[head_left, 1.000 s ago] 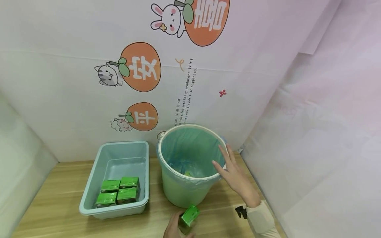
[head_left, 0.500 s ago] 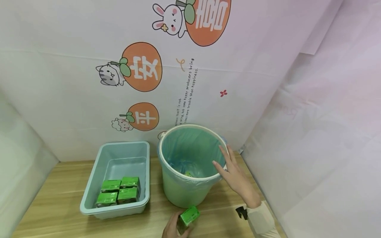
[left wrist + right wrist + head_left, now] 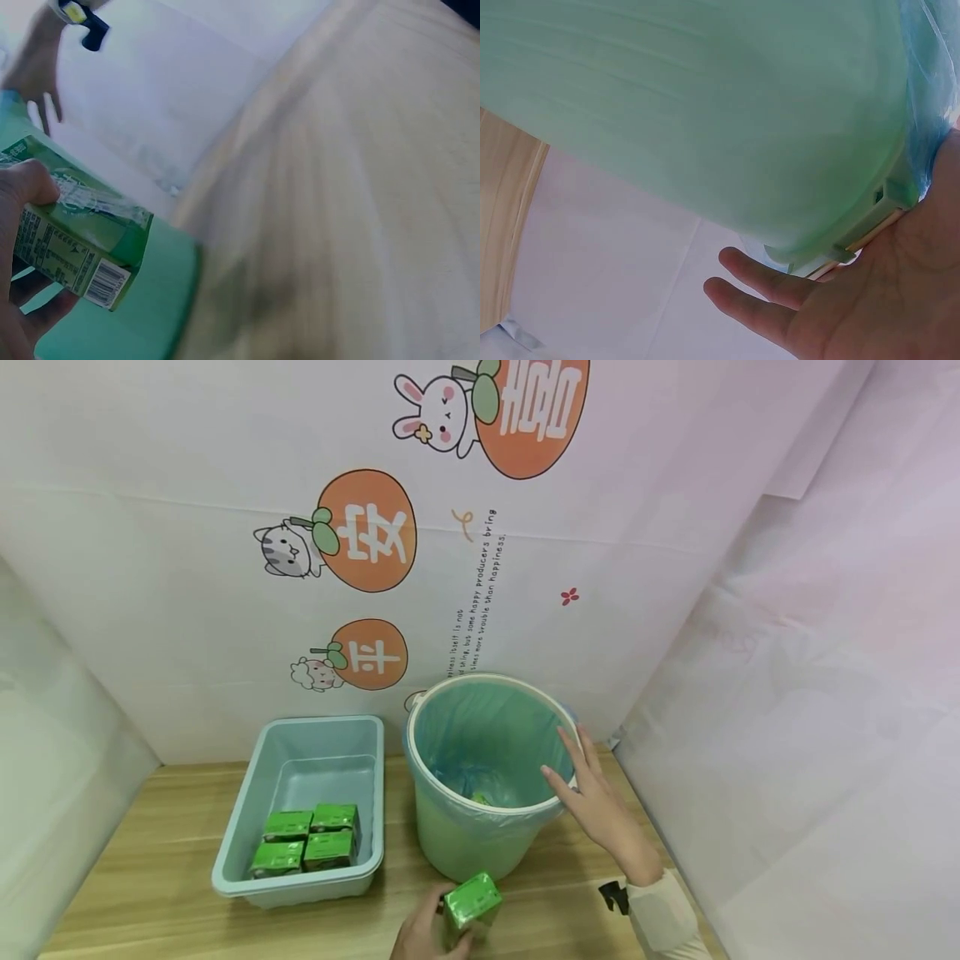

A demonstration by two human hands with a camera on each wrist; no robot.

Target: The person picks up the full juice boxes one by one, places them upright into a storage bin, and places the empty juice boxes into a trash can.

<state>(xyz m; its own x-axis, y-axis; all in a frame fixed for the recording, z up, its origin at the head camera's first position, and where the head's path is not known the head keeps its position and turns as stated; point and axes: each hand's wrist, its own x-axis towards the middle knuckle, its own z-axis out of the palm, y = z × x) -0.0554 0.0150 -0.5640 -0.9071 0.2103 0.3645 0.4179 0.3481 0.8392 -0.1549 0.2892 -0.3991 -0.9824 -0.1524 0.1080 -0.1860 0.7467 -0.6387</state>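
My left hand (image 3: 423, 933) grips a green drink carton (image 3: 472, 900) in front of the bucket (image 3: 467, 847). In the left wrist view its thumb lies across the carton's (image 3: 97, 210) printed face, fingers underneath, and a barcode shows at one lower corner. The light green bucket has a white rim and a thin blue plastic liner. My right hand (image 3: 600, 806) rests at the bucket's right rim with fingers extended, some over the opening. From the right wrist view, two straight fingers (image 3: 757, 307) reach outside the bucket near its handle joint.
A light blue tub (image 3: 238, 827) stands left of the bucket, with several green cartons (image 3: 306, 839) in its near end. Something small and green (image 3: 480, 797) lies at the bucket's bottom. Both stand on a wooden table (image 3: 135, 860), with fabric walls behind and beside.
My left hand has moved slightly left and turned the carton a little, showing more of its top. The right hand stays at the rim. The whole head view has shifted slightly.
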